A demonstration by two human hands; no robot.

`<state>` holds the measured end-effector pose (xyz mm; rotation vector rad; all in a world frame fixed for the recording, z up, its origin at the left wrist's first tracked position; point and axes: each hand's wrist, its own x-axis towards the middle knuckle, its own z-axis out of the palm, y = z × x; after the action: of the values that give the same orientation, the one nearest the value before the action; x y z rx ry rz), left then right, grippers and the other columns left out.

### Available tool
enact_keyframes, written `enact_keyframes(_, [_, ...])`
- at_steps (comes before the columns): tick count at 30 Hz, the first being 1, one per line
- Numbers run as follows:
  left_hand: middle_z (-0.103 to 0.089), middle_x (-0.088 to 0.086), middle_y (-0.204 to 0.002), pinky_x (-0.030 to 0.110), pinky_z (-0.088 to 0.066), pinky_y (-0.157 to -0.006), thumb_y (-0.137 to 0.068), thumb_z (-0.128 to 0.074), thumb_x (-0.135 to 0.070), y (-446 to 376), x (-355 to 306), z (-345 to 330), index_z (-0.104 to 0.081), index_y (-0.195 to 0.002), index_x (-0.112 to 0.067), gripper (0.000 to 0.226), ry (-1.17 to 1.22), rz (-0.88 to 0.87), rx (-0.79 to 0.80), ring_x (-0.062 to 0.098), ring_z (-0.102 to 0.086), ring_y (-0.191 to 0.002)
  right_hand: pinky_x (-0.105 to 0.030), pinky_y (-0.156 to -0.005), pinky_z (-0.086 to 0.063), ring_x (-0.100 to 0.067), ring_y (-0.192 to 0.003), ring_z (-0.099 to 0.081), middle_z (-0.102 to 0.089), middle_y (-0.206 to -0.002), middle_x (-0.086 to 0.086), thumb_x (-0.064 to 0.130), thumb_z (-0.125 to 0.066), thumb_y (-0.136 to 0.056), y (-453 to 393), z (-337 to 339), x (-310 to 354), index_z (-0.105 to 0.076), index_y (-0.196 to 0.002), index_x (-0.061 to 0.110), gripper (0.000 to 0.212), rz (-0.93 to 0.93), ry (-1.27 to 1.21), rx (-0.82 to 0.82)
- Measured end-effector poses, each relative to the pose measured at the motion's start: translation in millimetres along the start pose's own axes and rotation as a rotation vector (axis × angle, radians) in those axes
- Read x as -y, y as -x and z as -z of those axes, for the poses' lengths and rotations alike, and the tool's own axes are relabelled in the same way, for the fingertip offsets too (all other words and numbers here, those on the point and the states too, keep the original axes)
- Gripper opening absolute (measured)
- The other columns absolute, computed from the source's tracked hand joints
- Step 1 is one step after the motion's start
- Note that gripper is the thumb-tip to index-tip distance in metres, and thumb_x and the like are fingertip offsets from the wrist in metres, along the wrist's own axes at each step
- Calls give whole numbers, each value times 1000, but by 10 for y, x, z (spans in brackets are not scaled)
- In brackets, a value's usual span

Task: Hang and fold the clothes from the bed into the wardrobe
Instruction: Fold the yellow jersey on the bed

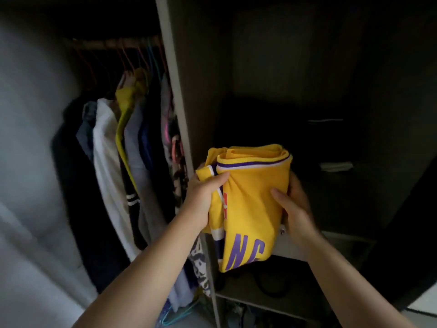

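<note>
A folded yellow jersey (248, 200) with purple trim and purple letters is held up in front of the open wardrobe (179, 110). My left hand (203, 197) grips its left edge, thumb on top. My right hand (293, 204) holds its right side, thumb pressed on the front and fingers behind. The jersey hangs in front of the dark shelf compartment (295, 249) on the right side of the wardrobe, at about the level of a shelf board.
The left compartment holds several garments on hangers (132, 166) under a rail (113, 43). A vertical divider panel separates it from the shelves. Dark folded items (326, 143) lie deep on the shelf. A lower shelf (260, 297) holds dark objects. A pale wall lies at far left.
</note>
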<state>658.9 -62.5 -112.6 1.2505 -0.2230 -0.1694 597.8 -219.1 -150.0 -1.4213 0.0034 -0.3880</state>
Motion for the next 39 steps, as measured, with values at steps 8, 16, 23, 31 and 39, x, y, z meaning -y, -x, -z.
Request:
enact_keyframes(8, [-64,12,-109,44,-48,-89,-86,-62,-22,-1057,-1,-1017,-58,-117,-12,33,250,231,185,30,-61,-100,-23,-56,-53,-13,-72,-64,-59,-102,5,25,-82,-58,-220,304,255,-46,-112,31,65,-35,-240,-504])
enact_keyframes(16, [-58,15,-117,32,-41,-88,-91,-56,-23,-1826,109,-1900,-55,-120,-4,34,-153,134,265,29,-55,-111,-41,-95,-46,-25,-117,-51,-46,-132,-7,17,-65,-83,-889,609,330,-27,-141,22,70,126,3,-1018])
enact_keyframes(23, [-61,21,-107,34,-42,-95,-89,-59,-16,-2708,268,-2569,-59,-107,-1,23,-295,101,316,32,-53,-115,-29,-98,-34,-27,-131,-37,-36,-144,-13,8,-63,-84,-1603,1071,283,-24,-143,9,71,123,272,-1047])
enact_keyframes(31, [-23,21,-149,33,-26,-109,-96,-48,-21,-3094,883,-2537,-14,-145,3,64,-718,122,448,31,-28,-136,-24,-96,-27,-32,-126,-38,-36,-138,-22,39,-50,-87,-2058,1338,-11,-33,-141,9,64,-99,690,-1014])
enact_keyframes(39, [-9,16,-154,22,-4,-112,-94,-36,-11,-2966,945,-2572,-28,-143,-2,51,-1068,-665,329,29,-10,-142,-39,-80,-47,-34,-93,-58,-66,-92,-21,22,-45,-66,-2098,1320,-26,-70,-80,2,35,-20,1319,-1004])
